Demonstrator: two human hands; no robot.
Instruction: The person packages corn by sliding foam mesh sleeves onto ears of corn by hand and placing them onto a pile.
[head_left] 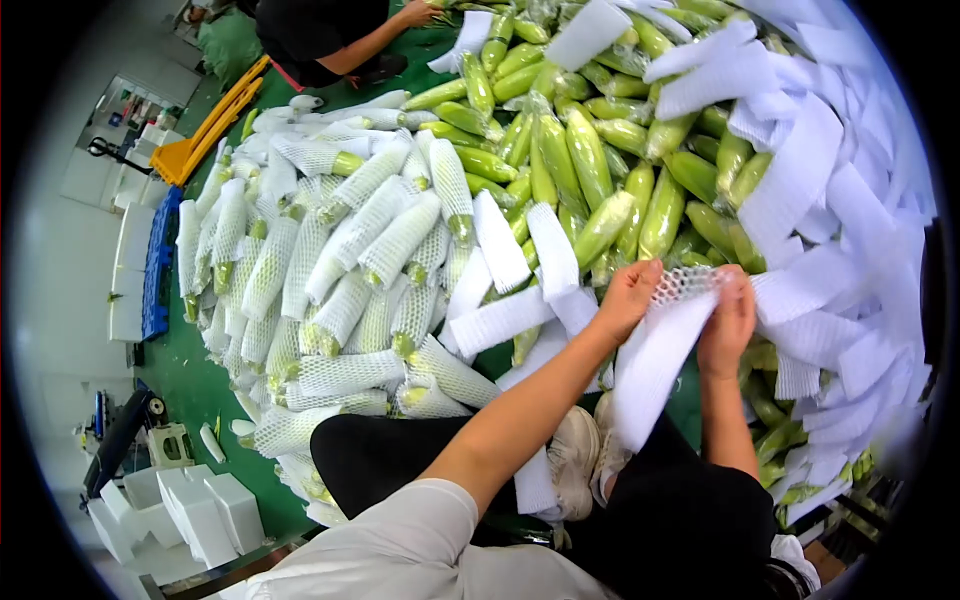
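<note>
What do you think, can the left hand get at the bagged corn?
Probably yes: the bagged corn lies just beyond the left hand, seemingly unblocked, though it holds a foam net sleeve.

Green floor (225, 405), pale wall (62, 270), yellow pallet jack (205, 130), and white foam boxes (205, 515).

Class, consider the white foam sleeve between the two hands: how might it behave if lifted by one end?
The foam sleeve would probably flop, as it hangs flattened below the left hand and right hand. It looks light for its size, being thin and netted. The mesh spread open at its top suggests it would stretch rather than snap.
</note>
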